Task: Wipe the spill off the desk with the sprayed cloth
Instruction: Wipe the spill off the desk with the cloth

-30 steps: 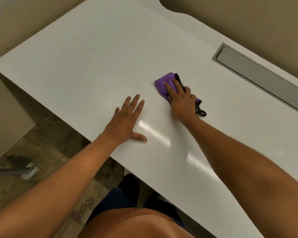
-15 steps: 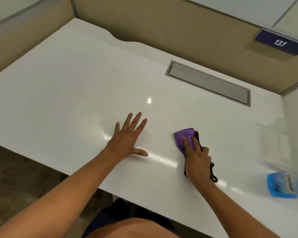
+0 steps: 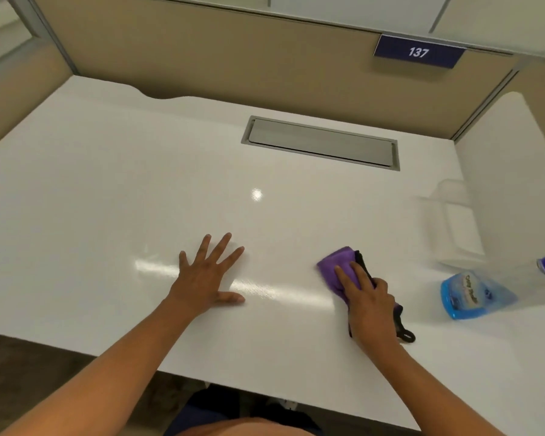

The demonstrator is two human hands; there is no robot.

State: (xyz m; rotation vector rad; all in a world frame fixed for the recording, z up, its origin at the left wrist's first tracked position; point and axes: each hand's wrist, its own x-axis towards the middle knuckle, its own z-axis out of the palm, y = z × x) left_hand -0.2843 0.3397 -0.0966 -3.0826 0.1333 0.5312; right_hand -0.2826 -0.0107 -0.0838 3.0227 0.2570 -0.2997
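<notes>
The purple cloth (image 3: 340,267) lies on the white desk (image 3: 107,190), near the front edge and to the right of the middle. It has a black edge, and a black loop (image 3: 406,335) sticks out from under the wrist. The right hand (image 3: 370,302) lies on top of the cloth and presses it flat on the desk. Its fingers (image 3: 346,280) are close together and point away from the person. They cover the near part of the cloth, and the far part shows past the fingertips.

The left hand (image 3: 206,280) rests flat on the bare desk, well apart from the cloth. Its fingers are spread wide, the thumb points to the right, and it holds nothing.

No spill shows on the desk; only bright streaks of light lie between the two hands.

A clear spray bottle (image 3: 472,294) with a blue label is at the right, near the cloth but not touching it. A grey metal flap (image 3: 321,143) sits in the desk top near the back. A brown wall (image 3: 233,58) runs along the back with a dark sign (image 3: 419,52) that says 137. A white side wall (image 3: 510,171) closes the right side.

The left half of the desk is bare, with lots of room.
</notes>
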